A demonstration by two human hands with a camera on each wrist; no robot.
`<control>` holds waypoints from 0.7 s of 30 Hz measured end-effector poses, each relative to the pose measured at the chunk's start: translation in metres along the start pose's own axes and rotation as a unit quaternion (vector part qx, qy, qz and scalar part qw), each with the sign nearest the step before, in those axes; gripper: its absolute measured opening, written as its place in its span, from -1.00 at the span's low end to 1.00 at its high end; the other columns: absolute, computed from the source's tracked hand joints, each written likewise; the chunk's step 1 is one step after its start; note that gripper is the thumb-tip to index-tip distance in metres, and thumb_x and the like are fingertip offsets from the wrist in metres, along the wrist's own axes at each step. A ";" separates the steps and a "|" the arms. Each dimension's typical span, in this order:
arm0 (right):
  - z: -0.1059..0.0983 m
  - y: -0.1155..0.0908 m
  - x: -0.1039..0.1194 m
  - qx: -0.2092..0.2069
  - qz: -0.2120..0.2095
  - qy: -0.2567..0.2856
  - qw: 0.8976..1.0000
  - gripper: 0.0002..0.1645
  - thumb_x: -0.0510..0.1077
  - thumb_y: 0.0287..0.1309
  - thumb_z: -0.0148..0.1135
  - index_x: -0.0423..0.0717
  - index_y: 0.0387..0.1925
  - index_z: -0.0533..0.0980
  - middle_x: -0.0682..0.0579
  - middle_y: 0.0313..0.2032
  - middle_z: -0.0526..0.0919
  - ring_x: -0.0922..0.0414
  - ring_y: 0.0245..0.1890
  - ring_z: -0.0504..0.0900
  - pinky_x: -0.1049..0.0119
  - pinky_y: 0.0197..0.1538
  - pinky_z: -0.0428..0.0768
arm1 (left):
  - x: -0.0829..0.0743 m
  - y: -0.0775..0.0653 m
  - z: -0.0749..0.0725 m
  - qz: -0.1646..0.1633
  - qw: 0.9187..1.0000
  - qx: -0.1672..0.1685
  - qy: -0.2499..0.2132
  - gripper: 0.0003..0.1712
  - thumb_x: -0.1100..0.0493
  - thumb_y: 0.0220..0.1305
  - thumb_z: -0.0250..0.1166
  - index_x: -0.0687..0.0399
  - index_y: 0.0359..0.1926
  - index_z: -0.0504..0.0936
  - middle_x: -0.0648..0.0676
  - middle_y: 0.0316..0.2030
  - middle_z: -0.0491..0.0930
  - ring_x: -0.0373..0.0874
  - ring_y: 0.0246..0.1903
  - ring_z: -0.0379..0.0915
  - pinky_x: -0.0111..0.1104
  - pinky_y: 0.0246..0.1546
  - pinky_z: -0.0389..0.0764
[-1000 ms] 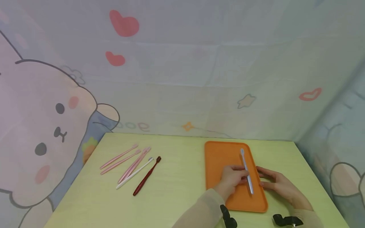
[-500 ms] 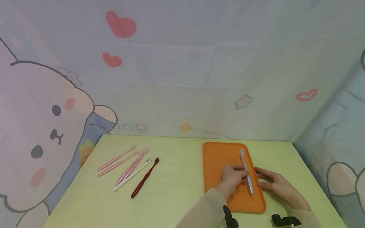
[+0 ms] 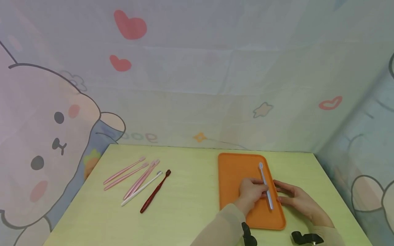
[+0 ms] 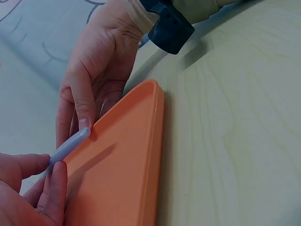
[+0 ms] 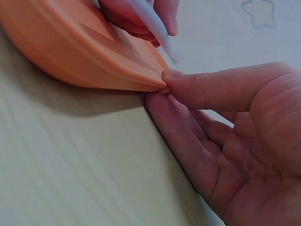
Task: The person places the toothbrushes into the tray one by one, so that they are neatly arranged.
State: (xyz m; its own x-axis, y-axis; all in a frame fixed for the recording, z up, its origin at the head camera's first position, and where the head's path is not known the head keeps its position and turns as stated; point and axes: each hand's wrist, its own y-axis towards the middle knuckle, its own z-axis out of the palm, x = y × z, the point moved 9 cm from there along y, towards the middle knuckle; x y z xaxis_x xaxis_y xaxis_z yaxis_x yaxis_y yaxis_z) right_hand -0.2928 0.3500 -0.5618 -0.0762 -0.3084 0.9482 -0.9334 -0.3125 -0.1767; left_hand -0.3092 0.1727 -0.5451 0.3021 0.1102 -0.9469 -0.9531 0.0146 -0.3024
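Observation:
My left hand pinches a pale blue toothbrush by the middle of its handle, between thumb and fingers. The brush is over the right side of an orange tray, bristle head toward the back. In the left wrist view the handle end tilts up above the tray floor and casts a shadow there. My right hand is at the tray's right rim. The right wrist view shows its thumb on top of the rim and a finger underneath, gripping the edge.
On the left of the table lie several pink toothbrushes, a white toothbrush and a dark red toothbrush, side by side. A printed cloth hangs behind the table's back edge and along the right side.
The head view has shifted slightly, so the scene sits a little further left. Both hands, the toothbrush and the tray keep their places relative to each other.

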 end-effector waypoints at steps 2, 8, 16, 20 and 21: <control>-0.001 0.000 -0.001 -0.004 0.006 -0.006 1.000 -0.06 -0.20 0.43 0.38 -0.42 0.61 0.11 -0.51 0.44 0.37 0.31 0.17 0.62 0.35 0.09 0.69 | 0.000 0.000 0.000 -0.001 1.000 -0.003 0.003 -0.82 0.50 0.16 0.52 0.31 -0.21 0.77 0.06 -0.46 0.67 -0.07 -0.53 0.71 -0.20 -0.38 0.81; -0.002 0.001 -0.005 -0.016 0.020 -0.017 1.000 -0.07 -0.18 0.43 0.39 -0.37 0.62 0.15 -0.45 0.42 0.42 -0.01 0.28 0.62 0.35 0.10 0.69 | 0.005 0.005 0.002 0.001 1.000 -0.007 0.018 -0.85 0.49 0.16 0.53 0.31 -0.25 0.77 0.05 -0.49 0.65 -0.13 -0.59 0.65 -0.24 -0.44 0.79; -0.002 0.001 -0.003 -0.018 0.017 -0.026 0.999 -0.07 -0.17 0.42 0.40 -0.35 0.62 0.16 -0.44 0.44 0.42 -0.16 0.32 0.59 0.36 0.10 0.67 | 0.012 0.015 0.006 0.027 0.998 -0.024 0.057 -0.84 0.49 0.10 0.55 0.22 -0.38 0.77 0.01 -0.57 0.62 -0.20 -0.66 0.58 -0.29 -0.56 0.73; -0.001 0.001 -0.002 -0.011 0.006 -0.023 1.000 -0.07 -0.18 0.42 0.39 -0.38 0.62 0.15 -0.47 0.45 0.39 -0.01 0.28 0.62 0.36 0.10 0.68 | 0.012 0.016 0.008 0.037 0.996 -0.027 0.083 -0.83 0.48 0.09 0.57 0.19 -0.43 0.76 0.00 -0.58 0.60 -0.17 -0.65 0.61 -0.26 -0.56 0.74; -0.001 0.001 -0.002 -0.008 0.003 -0.021 1.000 -0.07 -0.18 0.43 0.38 -0.38 0.62 0.14 -0.48 0.44 0.38 0.05 0.25 0.64 0.36 0.10 0.68 | 0.011 0.015 0.008 0.038 0.995 -0.026 0.090 -0.83 0.47 0.09 0.57 0.18 -0.44 0.76 -0.01 -0.58 0.60 -0.16 -0.64 0.61 -0.24 -0.54 0.75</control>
State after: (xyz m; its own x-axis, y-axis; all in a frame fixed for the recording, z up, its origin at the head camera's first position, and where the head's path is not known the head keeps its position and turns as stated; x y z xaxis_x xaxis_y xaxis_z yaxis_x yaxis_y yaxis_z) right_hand -0.2942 0.3513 -0.5637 -0.0680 -0.3474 0.9353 -0.9387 -0.2952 -0.1779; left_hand -0.3205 0.1818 -0.5593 0.2316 -0.0699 -0.9703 -0.9726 -0.0399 -0.2292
